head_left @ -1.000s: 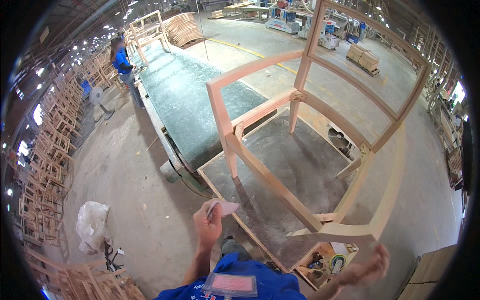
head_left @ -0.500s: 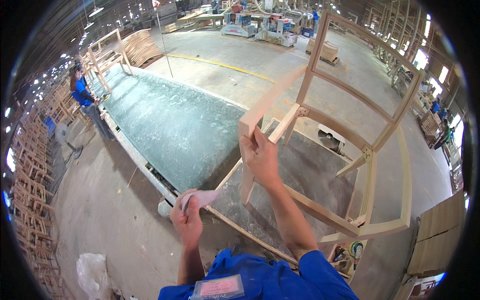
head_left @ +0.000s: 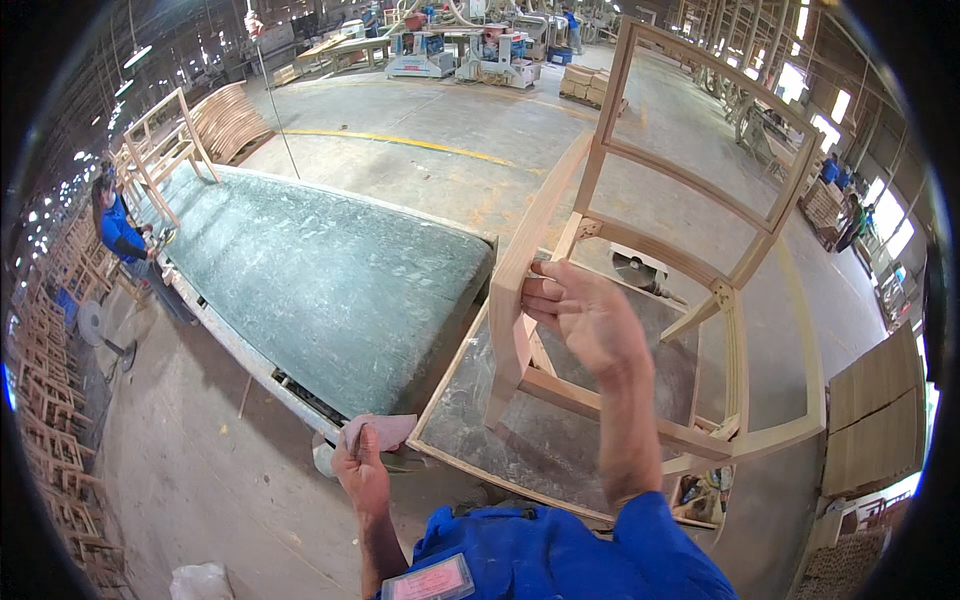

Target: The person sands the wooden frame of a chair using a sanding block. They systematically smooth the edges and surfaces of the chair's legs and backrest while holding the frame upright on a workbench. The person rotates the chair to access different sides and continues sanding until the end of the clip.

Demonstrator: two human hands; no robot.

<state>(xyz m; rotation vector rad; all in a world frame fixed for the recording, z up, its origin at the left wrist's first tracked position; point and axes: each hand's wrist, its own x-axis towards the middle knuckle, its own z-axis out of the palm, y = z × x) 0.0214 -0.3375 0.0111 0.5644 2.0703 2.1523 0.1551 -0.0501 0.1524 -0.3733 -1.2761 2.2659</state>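
An unpainted wooden chair frame (head_left: 511,320) lies tilted on a low dark-topped bench (head_left: 465,400), its open back rising to the far right. My right hand (head_left: 600,330) is at the frame's near left corner. Its fingers are curled against the inner side of the pale angled piece there, fingertips touching the wood. In my left hand (head_left: 362,482) a pinkish sheet that looks like sandpaper (head_left: 388,430) is pinched between thumb and fingers. That hand is apart from the chair, just left of the bench's near corner.
A long green-topped table (head_left: 330,280) runs to the far left, where a person in blue (head_left: 122,235) works beside another chair frame (head_left: 160,165). A round saw-like blade (head_left: 635,268) shows beyond the bench. Stacked boards (head_left: 875,410) stand at right; a fan (head_left: 95,325) is at left.
My right hand has shifted from gripping the outer corner of the angled piece to its inner side. My left hand still holds the sheet, now slightly lower. The whole view has turned a little rightward.
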